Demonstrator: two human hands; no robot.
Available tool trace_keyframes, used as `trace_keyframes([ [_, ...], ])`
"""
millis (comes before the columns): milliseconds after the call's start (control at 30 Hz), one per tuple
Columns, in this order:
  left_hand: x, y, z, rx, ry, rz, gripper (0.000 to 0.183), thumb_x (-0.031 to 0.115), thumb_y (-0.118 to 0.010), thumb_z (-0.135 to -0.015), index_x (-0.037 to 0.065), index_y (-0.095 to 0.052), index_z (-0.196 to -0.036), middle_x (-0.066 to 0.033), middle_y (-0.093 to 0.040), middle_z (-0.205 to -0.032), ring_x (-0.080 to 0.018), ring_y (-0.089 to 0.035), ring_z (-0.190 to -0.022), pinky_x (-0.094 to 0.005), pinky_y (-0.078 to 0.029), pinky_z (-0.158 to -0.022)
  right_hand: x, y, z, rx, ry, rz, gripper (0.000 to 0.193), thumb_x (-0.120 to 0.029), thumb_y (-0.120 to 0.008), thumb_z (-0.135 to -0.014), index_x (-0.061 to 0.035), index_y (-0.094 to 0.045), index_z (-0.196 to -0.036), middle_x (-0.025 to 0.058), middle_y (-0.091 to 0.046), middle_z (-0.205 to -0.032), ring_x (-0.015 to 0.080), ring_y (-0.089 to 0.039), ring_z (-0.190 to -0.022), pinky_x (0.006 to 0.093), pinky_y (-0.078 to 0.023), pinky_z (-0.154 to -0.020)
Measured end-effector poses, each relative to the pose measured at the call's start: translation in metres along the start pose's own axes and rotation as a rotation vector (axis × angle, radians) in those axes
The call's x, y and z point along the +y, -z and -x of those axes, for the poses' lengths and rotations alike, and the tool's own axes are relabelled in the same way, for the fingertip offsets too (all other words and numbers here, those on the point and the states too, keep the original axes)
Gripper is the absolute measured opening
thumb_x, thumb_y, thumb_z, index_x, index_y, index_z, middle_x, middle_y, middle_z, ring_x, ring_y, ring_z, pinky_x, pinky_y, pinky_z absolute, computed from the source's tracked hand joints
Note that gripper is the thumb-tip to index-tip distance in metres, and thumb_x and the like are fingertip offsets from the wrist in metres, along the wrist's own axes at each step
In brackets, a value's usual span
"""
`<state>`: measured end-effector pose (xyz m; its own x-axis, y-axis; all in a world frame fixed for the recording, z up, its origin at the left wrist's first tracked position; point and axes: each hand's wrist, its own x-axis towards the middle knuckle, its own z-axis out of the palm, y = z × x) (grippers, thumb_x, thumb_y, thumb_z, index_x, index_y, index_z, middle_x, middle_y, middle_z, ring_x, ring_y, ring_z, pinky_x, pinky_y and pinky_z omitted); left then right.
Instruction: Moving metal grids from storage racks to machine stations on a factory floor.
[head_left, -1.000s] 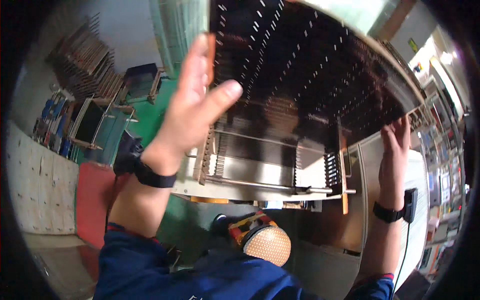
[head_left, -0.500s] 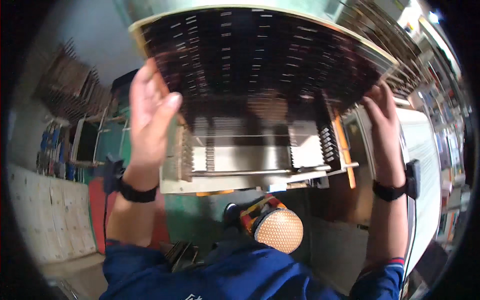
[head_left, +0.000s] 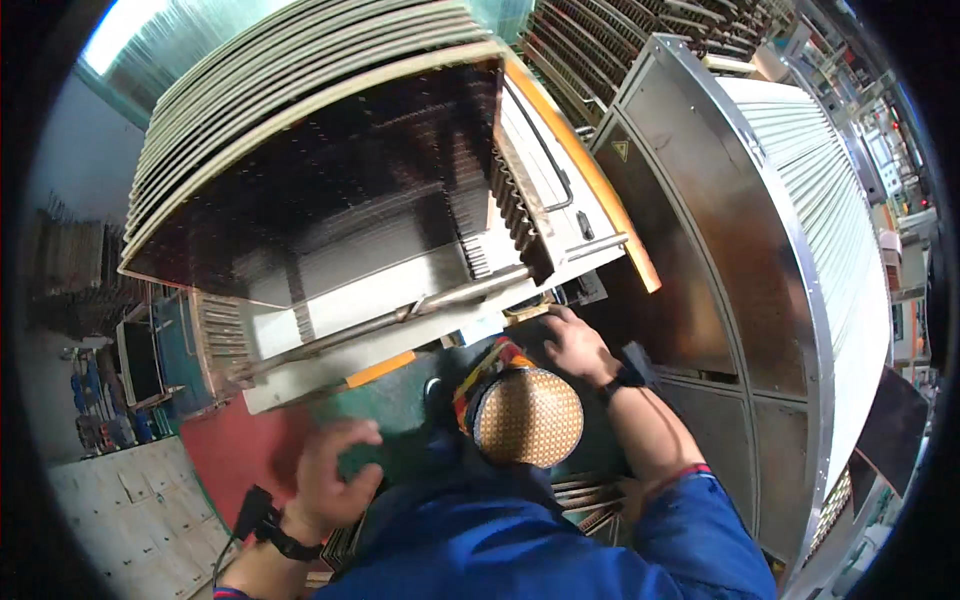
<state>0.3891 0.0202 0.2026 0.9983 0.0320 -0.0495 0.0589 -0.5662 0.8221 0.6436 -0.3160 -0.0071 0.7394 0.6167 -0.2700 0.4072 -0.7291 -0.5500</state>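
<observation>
A dark glossy rectangular panel (head_left: 340, 170) with a pale edge stands in a white slotted rack (head_left: 350, 362), in front of several similar pale-edged panels (head_left: 320, 50). Below the rack's left front, my left hand (head_left: 335, 475) is raised with its fingers spread and nothing in them. My right hand (head_left: 580, 345) is near the rack's front edge, right of the middle. Its fingers are slightly bent and apart, and I see nothing held in them. Neither hand touches the panel.
A tall metal cabinet (head_left: 700, 190) borders the right side. Between my arms is a round tan thing (head_left: 528, 415) with a dotted pattern. An orange strip (head_left: 590, 180) edges the rack's right. Pale boards (head_left: 140, 510) lie at lower left, beside a red patch of floor (head_left: 240, 450).
Both hands have let go of the dark panel's sides and come down toward my body. My view has turned, so the rack appears tilted and farther left.
</observation>
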Motion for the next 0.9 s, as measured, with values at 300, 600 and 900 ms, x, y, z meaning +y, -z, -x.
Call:
trace_keyframes([
  [300,-0.012,-0.016,0.113,0.118,0.466,-0.055,0.049,0.003,-0.069,-0.082,-0.001,-0.054,-0.128,-0.0167,-0.064,-0.112,-0.0266,-0.066,-0.098,-0.0376,-0.055,-0.084,0.032,-0.062,-0.083,-0.084,-0.132,0.100,0.038,-0.022,-0.069,-0.080,-0.0097,-0.068,-0.116,0.0194,-0.060,-0.132,0.0387,-0.065,-0.110,0.0456,-0.054,-0.094],
  [600,-0.031,-0.004,0.069,0.001,0.373,-0.169,0.046,0.007,-0.068,-0.084,-0.003,-0.055,-0.127,-0.0182,-0.065,-0.115,-0.0277,-0.068,-0.100,-0.0389,-0.055,-0.086,0.021,-0.070,-0.091,0.275,-0.139,0.104,0.039,-0.016,-0.067,-0.080,-0.0059,-0.064,-0.118,0.0255,-0.061,-0.116,0.0438,-0.063,-0.104,0.0495,-0.055,-0.088],
  [900,-0.062,-0.084,-0.003,-0.221,0.049,-0.117,0.024,0.011,-0.069,-0.086,0.003,-0.067,-0.109,-0.0143,-0.069,-0.099,-0.0308,-0.068,-0.090,-0.0376,-0.054,-0.084,0.026,0.057,0.181,0.283,-0.153,-0.245,0.039,-0.030,-0.063,-0.093,-0.0010,-0.065,-0.118,0.0206,-0.067,-0.117,0.0376,-0.064,-0.111,0.0445,-0.052,-0.097],
])
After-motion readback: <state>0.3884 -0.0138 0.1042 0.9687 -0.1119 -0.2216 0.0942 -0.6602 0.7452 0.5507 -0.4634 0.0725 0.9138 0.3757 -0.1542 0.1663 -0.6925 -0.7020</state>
